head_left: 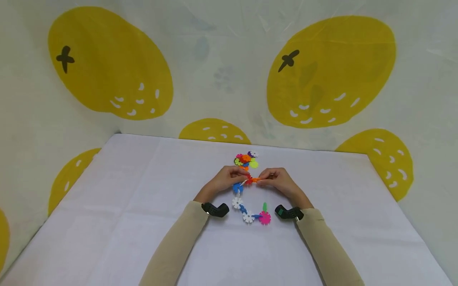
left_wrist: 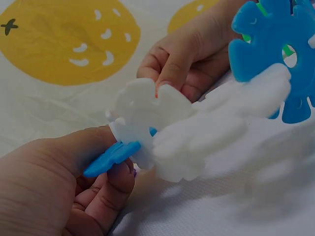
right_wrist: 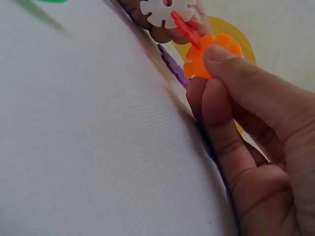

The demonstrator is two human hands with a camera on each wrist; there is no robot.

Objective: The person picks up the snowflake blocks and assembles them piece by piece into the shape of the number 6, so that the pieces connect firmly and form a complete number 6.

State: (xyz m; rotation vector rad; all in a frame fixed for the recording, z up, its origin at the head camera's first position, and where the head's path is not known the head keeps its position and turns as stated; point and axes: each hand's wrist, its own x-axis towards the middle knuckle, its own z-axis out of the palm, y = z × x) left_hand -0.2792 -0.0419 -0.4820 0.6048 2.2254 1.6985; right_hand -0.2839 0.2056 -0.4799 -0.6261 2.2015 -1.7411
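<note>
A: What is your right hand (head_left: 280, 180) doing?
B: You pinch the orange disc (right_wrist: 197, 65) between thumb and fingers, at the end of the disc chain (head_left: 237, 203). Take that orange disc as the landmark.
A: And your left hand (head_left: 225, 178)?
B: It's just left of the orange disc, gripping the chain; your left wrist view puts a small blue piece (left_wrist: 112, 160) between thumb and finger. Your hands are near each other, apart.
A: What lies around your landmark?
B: A red disc (right_wrist: 186, 29) slots into its left side. A blue disc (head_left: 237, 188) hangs left and nearer you; the pink disc (head_left: 264, 218) lies nearer still, slightly right. A cluster of coloured discs (head_left: 245, 158) sits beyond; you can't tell if it joins the chain.
</note>
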